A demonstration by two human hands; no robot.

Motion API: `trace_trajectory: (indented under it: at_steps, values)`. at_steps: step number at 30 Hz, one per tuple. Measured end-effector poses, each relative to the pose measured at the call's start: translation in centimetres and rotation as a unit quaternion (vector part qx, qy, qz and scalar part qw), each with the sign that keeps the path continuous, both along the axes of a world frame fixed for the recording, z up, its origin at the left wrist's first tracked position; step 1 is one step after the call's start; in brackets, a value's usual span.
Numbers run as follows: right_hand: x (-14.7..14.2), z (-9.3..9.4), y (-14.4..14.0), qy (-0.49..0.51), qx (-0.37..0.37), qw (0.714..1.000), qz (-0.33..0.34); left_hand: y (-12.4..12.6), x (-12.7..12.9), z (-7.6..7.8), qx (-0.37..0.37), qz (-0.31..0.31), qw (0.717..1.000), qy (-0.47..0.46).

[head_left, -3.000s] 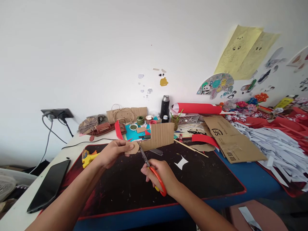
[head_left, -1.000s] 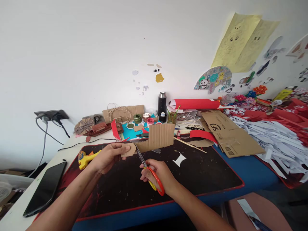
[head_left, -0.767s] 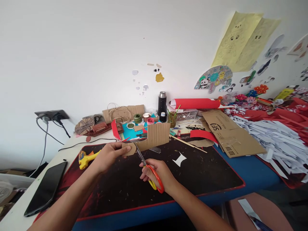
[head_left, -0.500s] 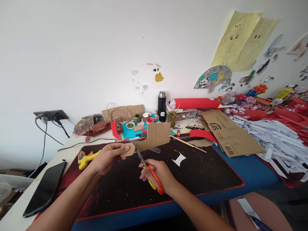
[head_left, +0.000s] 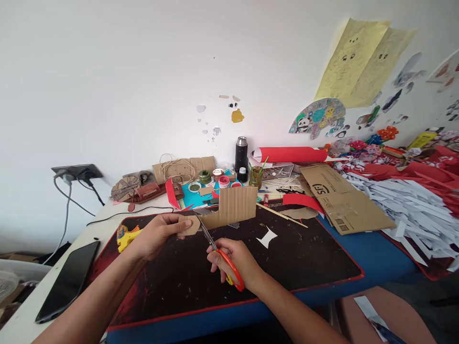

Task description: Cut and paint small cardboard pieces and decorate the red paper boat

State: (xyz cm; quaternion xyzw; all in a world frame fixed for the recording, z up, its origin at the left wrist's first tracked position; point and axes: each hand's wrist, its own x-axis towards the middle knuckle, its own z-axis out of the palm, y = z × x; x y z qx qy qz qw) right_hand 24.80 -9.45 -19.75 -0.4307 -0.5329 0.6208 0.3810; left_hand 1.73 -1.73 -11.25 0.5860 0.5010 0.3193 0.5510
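Observation:
My left hand pinches the rounded left end of a brown corrugated cardboard piece, which is held up above the dark cutting mat. My right hand grips red-handled scissors. Their blades point up and to the left, and they meet the cardboard's lower edge just right of my left thumb. The cardboard widens into a tall rectangle on its right side.
A black phone lies at the left table edge, a yellow glue gun beside the mat. Paint jars, a black flask, a red paper roll, flat cardboard and a heap of white paper strips crowd the back and right.
The scissors have worked a little along the cardboard's lower edge, and the cardboard has tilted and shifted slightly. Both hands stay in about the same place above the mat.

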Motion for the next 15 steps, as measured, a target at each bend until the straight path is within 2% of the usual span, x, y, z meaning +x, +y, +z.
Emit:
trace_trajectory:
  at_steps: [9,15]
  values:
    - [-1.0,1.3,-0.2,-0.114,0.030,0.993,-0.023,0.6,-0.2,-0.6,-0.016,-0.009,1.000,-0.006]
    - [-1.3,1.1,0.2,-0.144,0.038,0.988,-0.038,1.3,-0.4,-1.5,-0.048,0.007,0.998,-0.029]
